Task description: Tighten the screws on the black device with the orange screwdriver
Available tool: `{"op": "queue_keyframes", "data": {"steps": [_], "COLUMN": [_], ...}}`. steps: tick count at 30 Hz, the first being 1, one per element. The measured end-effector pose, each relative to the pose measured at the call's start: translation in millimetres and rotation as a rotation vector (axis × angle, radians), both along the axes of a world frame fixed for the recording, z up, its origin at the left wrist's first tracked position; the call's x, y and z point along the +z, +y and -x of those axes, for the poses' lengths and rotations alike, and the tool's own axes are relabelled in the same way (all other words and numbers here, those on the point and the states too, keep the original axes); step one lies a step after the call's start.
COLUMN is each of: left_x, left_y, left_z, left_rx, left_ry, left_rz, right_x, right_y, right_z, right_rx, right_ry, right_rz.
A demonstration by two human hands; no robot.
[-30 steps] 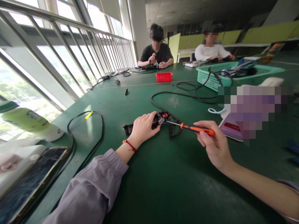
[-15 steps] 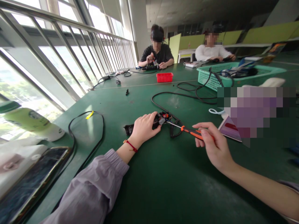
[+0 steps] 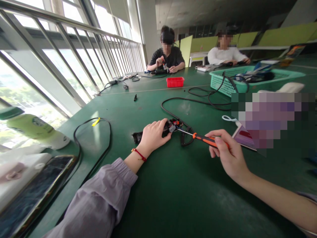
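Observation:
My left hand (image 3: 153, 136) presses down on a small black device (image 3: 170, 127) with exposed red and grey parts, lying on the green table (image 3: 173, 191). A black cable (image 3: 173, 106) runs from the device toward the back. My right hand (image 3: 226, 155) grips an orange-and-black screwdriver (image 3: 201, 138); its thin metal tip reaches the open end of the device. A red string bracelet sits on my left wrist.
A phone (image 3: 32, 190) and a green-white bottle (image 3: 32, 130) lie at the left edge beside a looped black cable (image 3: 92, 138). A red tray (image 3: 175, 82) and a teal basket (image 3: 228, 82) stand farther back. Two people sit at the far end. A railing runs along the left.
My right hand has slid forward along the screwdriver handle and closed its fingers over it. The left hand and the device have stayed put.

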State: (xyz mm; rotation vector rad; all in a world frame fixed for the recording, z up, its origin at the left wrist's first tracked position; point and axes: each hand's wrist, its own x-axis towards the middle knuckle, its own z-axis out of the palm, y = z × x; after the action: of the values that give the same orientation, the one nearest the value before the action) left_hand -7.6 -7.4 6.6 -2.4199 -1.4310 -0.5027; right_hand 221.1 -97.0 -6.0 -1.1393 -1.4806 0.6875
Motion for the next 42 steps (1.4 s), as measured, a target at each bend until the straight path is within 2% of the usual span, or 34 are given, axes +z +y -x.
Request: {"op": "queue_keyframes", "data": {"steps": [3,8,15,21,27,29,34,39,42], "left_x": [0.0,0.1,0.4,-0.4,-0.3,0.1,0.6,1.2,1.5], "left_y": [0.3,-0.1,0.1,0.8,0.4,0.0,-0.1,-0.9,-1.3], "left_z": [0.3,0.2,-0.3,0.3,0.0,-0.2,0.1,0.1,-0.3], "left_rx": [-0.002,-0.003,-0.008,-0.017,-0.005,-0.004,-0.01,-0.002,-0.004], "left_ry": [0.0,-0.001,-0.003,-0.008,0.003,0.003,0.0,-0.002,-0.006], "left_rz": [0.001,-0.001,0.0,-0.003,-0.008,-0.007,0.006,0.016,0.018], "right_x": [-2.0,-4.3,2.7,-2.3,0.9,1.1,-1.1,-0.8,-1.0], "right_y": [1.4,3.8,2.7,4.6,3.0,3.3,4.8,2.6,2.6], "right_z": [-0.9,-1.4,2.5,-0.2,2.4,2.5,0.3,0.9,1.5], "right_rx": [-0.015,-0.158,-0.044,-0.162,-0.04,-0.061,-0.181,-0.046,-0.088], "right_ry": [0.024,0.013,0.032,0.075,0.063,0.053,0.05,0.017,0.013], "right_rz": [-0.026,-0.167,0.003,-0.113,-0.006,-0.016,-0.161,-0.038,-0.071]}}
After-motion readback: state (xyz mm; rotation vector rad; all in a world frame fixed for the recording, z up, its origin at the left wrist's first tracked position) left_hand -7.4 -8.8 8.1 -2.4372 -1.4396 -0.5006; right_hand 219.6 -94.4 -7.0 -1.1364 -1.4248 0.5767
